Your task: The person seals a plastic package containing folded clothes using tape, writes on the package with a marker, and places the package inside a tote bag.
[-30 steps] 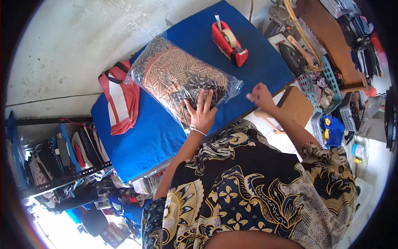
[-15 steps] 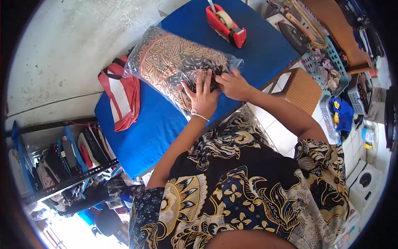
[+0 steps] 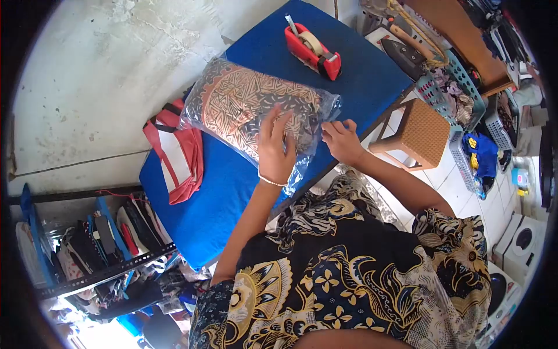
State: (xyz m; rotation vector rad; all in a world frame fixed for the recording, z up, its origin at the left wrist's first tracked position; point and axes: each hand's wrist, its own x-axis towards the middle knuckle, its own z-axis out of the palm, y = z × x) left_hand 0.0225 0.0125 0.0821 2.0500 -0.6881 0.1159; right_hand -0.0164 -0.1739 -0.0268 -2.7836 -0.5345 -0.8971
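A clear plastic bag (image 3: 250,107) holding folded batik cloth in brown, cream and black lies on the blue-covered table (image 3: 200,232). Over its near right part is my left hand (image 3: 276,148), fingers spread and slightly blurred; whether it presses on the plastic I cannot tell. My right hand (image 3: 344,142) is at the bag's right edge, its fingers curled in a pinch on the plastic there. A loose, shiny flap of the bag hangs between the two hands toward the table's near edge.
A red tape dispenser (image 3: 314,52) stands on the far part of the table. A red and white bag (image 3: 177,160) lies at the left by the wall. Right of the table are a woven stool (image 3: 417,131), an iron (image 3: 403,57) and laundry baskets (image 3: 474,107).
My left hand's fingers have shifted on the bag, and my right hand has moved slightly right and down. The flap of plastic now shows between them. The view has shifted a little.
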